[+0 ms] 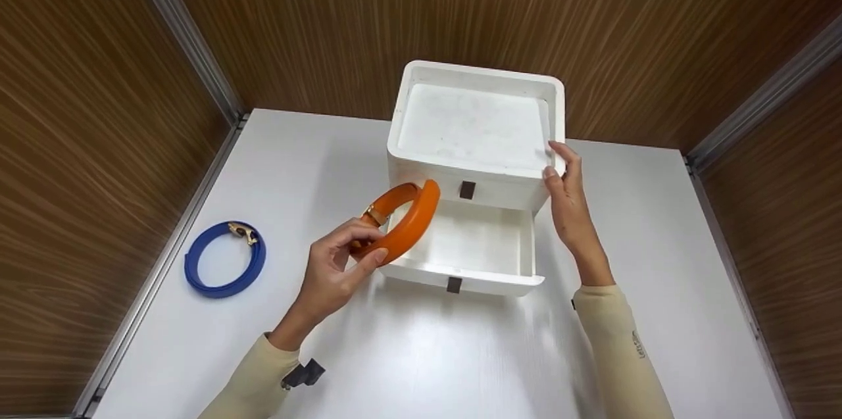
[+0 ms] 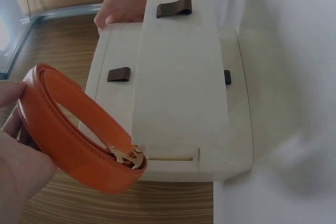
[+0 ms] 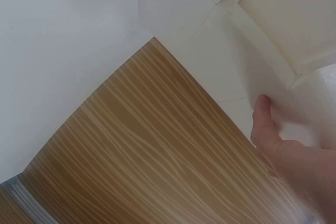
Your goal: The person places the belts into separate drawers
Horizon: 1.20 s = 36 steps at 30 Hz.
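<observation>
My left hand (image 1: 332, 271) pinches a coiled orange belt (image 1: 413, 229) between thumb and fingers, over the left side of a pulled-out drawer (image 1: 496, 282). The belt's gold buckle (image 2: 126, 157) faces the cabinet in the left wrist view. The drawer belongs to a small white drawer cabinet (image 1: 477, 123) with a shallow tray-like top. Its visible interior is bare. My right hand (image 1: 571, 212) grips the cabinet's front right top corner, thumb and a finger on the rim; its other fingers are mostly hidden in the head view.
A coiled blue belt (image 1: 256, 264) with a gold buckle lies on the white table (image 1: 289, 169), left of the cabinet. Dark tabs (image 1: 467, 190) mark the drawer fronts. Wood-grain panels (image 1: 368, 18) enclose the table at the back and both sides.
</observation>
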Each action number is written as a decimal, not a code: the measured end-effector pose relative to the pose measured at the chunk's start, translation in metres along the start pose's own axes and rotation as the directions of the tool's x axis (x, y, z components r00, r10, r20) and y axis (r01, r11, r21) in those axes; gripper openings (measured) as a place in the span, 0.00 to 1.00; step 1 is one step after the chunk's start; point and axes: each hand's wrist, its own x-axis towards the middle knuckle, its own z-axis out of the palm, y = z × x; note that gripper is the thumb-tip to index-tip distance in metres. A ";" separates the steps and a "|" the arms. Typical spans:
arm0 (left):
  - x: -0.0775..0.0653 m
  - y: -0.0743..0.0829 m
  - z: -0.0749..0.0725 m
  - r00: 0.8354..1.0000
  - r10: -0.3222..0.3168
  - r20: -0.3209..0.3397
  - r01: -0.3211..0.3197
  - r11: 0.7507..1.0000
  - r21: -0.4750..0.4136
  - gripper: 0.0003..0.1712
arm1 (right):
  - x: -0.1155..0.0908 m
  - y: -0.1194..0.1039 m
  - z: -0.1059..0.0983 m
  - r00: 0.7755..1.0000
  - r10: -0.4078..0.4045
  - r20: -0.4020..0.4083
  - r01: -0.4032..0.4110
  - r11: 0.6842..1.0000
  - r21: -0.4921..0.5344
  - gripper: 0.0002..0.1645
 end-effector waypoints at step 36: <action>0.020 -0.011 0.039 0.966 -0.054 0.254 0.065 0.997 -0.035 0.10 | 0.001 0.002 -0.001 1.000 -0.013 0.001 0.013 1.000 0.015 0.33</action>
